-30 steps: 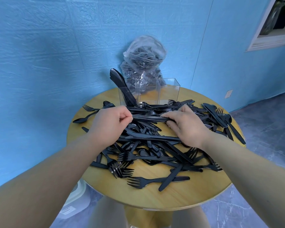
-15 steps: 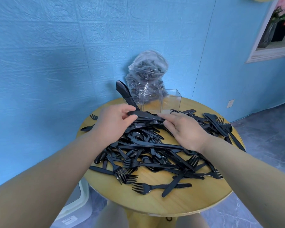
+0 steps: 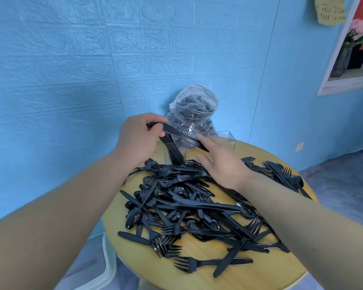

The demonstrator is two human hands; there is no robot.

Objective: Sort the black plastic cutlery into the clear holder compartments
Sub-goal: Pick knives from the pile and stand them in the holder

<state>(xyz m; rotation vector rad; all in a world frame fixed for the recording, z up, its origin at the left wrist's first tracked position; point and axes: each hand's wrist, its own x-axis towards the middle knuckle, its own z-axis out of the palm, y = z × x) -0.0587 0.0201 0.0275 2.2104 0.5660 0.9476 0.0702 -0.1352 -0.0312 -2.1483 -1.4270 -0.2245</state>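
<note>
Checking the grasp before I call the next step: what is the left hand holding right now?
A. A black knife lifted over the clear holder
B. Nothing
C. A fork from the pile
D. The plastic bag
A: the left hand grips one end of a black knife raised over the clear holder, while the right hand has its fingers extended near the blade end.

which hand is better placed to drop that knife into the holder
Left. The left hand already grips the knife above the clear holder; the right hand is open, fingers only touching the knife's far end.
</note>
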